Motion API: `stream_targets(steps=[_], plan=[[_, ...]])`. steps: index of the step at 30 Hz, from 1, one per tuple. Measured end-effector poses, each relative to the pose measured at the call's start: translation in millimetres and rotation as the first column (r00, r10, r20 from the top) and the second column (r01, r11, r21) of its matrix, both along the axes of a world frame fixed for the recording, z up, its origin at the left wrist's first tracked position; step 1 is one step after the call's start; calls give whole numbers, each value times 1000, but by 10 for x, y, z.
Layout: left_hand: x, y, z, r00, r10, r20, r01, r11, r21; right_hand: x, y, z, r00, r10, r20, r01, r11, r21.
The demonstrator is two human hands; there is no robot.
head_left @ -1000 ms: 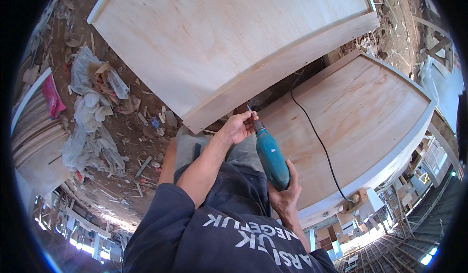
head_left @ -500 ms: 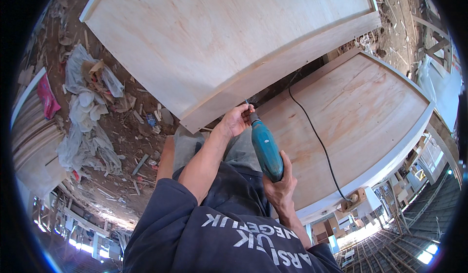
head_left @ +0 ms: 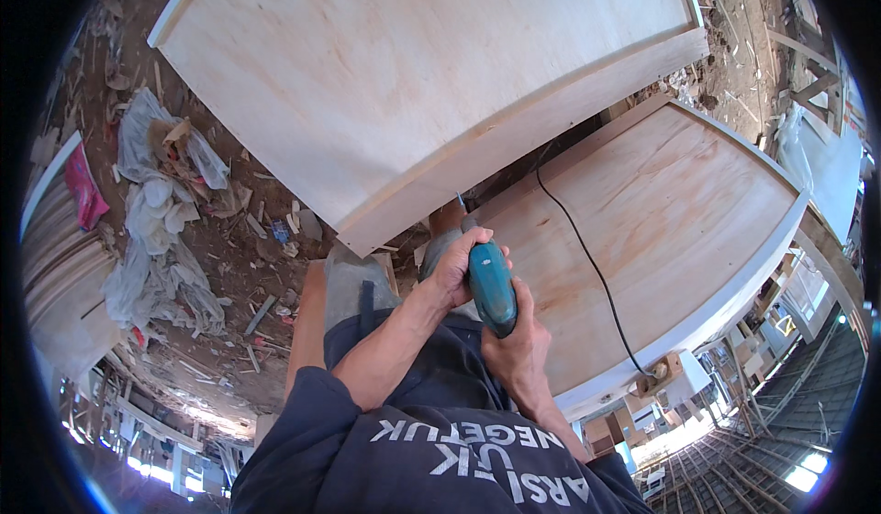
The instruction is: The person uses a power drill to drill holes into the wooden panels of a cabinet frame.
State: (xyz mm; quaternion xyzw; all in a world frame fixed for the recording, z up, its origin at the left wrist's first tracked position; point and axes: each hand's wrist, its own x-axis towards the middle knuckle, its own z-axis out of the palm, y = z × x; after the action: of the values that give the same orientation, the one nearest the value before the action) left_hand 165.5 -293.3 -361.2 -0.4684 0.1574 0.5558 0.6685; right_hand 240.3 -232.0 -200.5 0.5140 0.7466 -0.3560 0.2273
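A teal power drill [head_left: 493,286] is held between both of my hands, its nose pointing away from me. My left hand [head_left: 456,266] is wrapped round the front of its body, just behind the dark chuck. At the rear, my right hand [head_left: 519,338] grips the handle, which is mostly hidden beneath the body. The thin bit [head_left: 461,199] reaches the side rail of a pale plywood panel [head_left: 404,73]; I cannot tell whether it has gone into the wood.
A second framed plywood panel [head_left: 642,239] lies at the right, with a black cord [head_left: 587,255] across it and a small wooden block [head_left: 653,374] near its edge. Crumpled plastic sheeting [head_left: 156,211] and wood scraps litter the ground at left. Stacked curved boards [head_left: 69,275] stand far left.
My left hand has left the bit and chuck area and now grips the drill's front body. The drill has tilted and come slightly nearer to me, bit still at the rail.
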Motion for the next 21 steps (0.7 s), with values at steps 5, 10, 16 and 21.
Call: stream_targets(steps=[5, 10, 16, 21], plan=[[-36, 23, -53, 1000, -2, 5, 2, 1000, -11, -65, 30, -48, 1000, 27, -3, -27, 1000, 2], [-52, 12, -112, 1000, 12, 27, -11, 1000, -19, -86, 4, -105, 998, 61, 0, -61, 998, 10], [-20, 10, -205, 1000, 13, 22, -12, 1000, -26, -103, -9, -175, 997, 73, -26, -71, 996, 57], [-29, 30, -250, 1000, 14, 16, -13, 999, -35, -64, -11, -265, 996, 84, -28, -82, 994, 73]])
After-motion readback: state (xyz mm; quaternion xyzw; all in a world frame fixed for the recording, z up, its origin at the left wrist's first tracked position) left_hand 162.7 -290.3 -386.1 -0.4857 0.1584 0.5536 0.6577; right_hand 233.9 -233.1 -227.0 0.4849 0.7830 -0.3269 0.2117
